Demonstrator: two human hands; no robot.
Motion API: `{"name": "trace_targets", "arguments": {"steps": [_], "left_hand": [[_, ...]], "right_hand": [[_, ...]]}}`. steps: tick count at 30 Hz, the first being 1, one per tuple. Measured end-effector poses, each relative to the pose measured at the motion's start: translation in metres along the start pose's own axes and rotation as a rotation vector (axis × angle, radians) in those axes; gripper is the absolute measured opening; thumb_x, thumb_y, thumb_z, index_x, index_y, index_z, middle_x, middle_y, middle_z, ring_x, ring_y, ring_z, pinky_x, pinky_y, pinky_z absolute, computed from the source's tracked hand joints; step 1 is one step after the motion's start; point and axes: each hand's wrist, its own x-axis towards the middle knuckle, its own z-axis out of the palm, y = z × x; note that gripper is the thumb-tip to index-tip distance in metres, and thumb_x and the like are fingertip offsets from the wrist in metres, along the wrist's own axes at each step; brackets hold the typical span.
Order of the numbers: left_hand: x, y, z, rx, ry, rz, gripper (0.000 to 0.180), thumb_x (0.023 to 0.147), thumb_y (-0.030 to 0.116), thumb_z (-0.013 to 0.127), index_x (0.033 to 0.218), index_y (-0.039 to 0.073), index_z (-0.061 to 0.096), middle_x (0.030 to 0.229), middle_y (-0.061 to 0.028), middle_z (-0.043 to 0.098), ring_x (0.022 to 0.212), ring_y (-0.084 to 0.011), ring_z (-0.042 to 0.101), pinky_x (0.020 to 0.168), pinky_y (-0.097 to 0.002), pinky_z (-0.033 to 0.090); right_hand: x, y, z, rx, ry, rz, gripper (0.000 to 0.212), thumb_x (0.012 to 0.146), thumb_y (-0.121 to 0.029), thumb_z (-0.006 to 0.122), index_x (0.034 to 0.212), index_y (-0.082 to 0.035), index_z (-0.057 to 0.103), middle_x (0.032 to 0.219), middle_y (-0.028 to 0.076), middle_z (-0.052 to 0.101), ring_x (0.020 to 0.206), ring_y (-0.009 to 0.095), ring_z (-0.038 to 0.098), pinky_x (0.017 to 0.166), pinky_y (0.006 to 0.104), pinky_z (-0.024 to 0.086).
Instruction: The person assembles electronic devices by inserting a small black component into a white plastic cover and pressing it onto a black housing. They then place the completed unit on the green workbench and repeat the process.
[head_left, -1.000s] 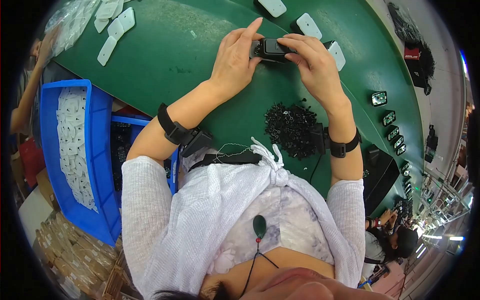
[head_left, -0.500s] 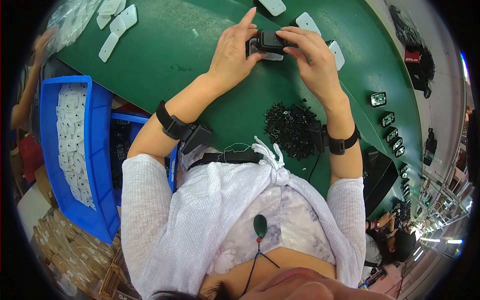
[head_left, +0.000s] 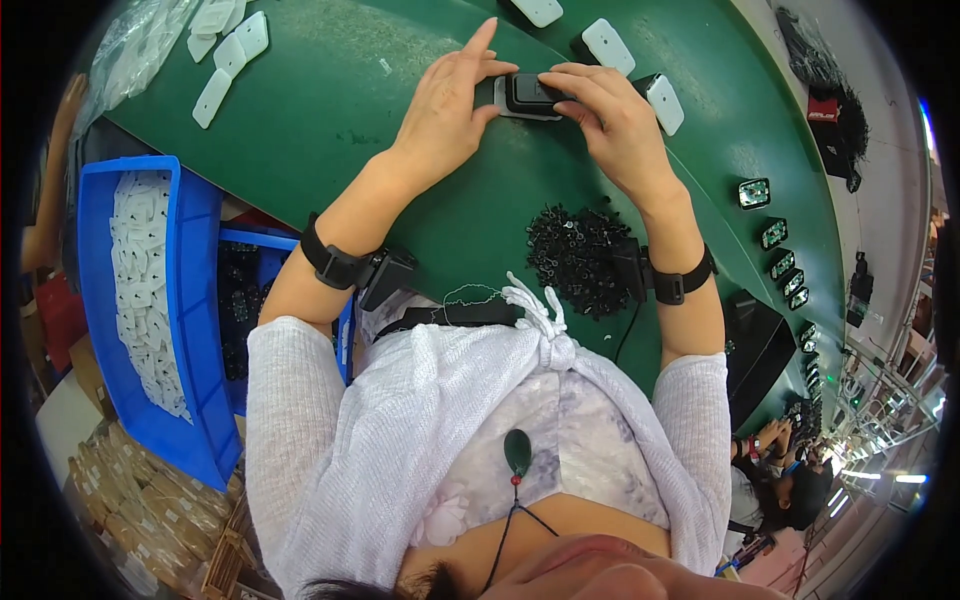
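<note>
Over the green bench my right hand (head_left: 612, 118) pinches a rounded black plastic housing (head_left: 532, 90) by its right end, thumb on the near side and fingers on the far side. Beneath the housing lies a white cover (head_left: 528, 117), its left and near edges showing. My left hand (head_left: 445, 112) grips the left end of the cover between thumb and fingers, its index finger raised. Close beyond the right hand are white-faced black units (head_left: 608, 47). A pile of small black parts (head_left: 578, 255) sits between my forearms.
White covers (head_left: 230, 57) lie at the far left beside a clear plastic bag (head_left: 135, 50). A blue bin (head_left: 195, 330) of white pieces stands left. Open housings with green circuit boards (head_left: 755, 193) line the right side. Other people's arms show at left and lower right.
The black housing has come down level over the white cover, which was tilted beneath it. Both hands have shifted slightly left and nearer.
</note>
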Motion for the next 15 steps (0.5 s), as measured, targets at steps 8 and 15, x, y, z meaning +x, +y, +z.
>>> {"name": "trace_targets", "arguments": {"steps": [8, 15], "left_hand": [[-0.003, 0.002, -0.012, -0.022, -0.026, -0.034, 0.075, 0.075, -0.014, 0.056, 0.144, 0.008, 0.033, 0.121, -0.0082, 0.062, 0.116, -0.0290, 0.053, 0.106, -0.0423, 0.037], [-0.004, -0.001, -0.012, 0.083, -0.065, 0.052, 0.050, 0.080, -0.011, 0.050, 0.125, 0.009, 0.057, 0.123, -0.0076, 0.061, 0.122, -0.0268, 0.052, 0.107, -0.0443, 0.035]], "right_hand": [[0.004, -0.006, 0.004, -0.092, -0.011, -0.084, 0.027, 0.080, -0.008, 0.069, 0.107, -0.009, 0.066, 0.105, 0.004, 0.066, 0.093, 0.023, 0.062, 0.080, 0.0343, 0.051], [0.003, -0.003, 0.008, -0.241, -0.004, -0.178, 0.030, 0.077, -0.007, 0.069, 0.107, -0.010, 0.066, 0.105, 0.004, 0.065, 0.093, 0.023, 0.062, 0.077, 0.0338, 0.052]]}}
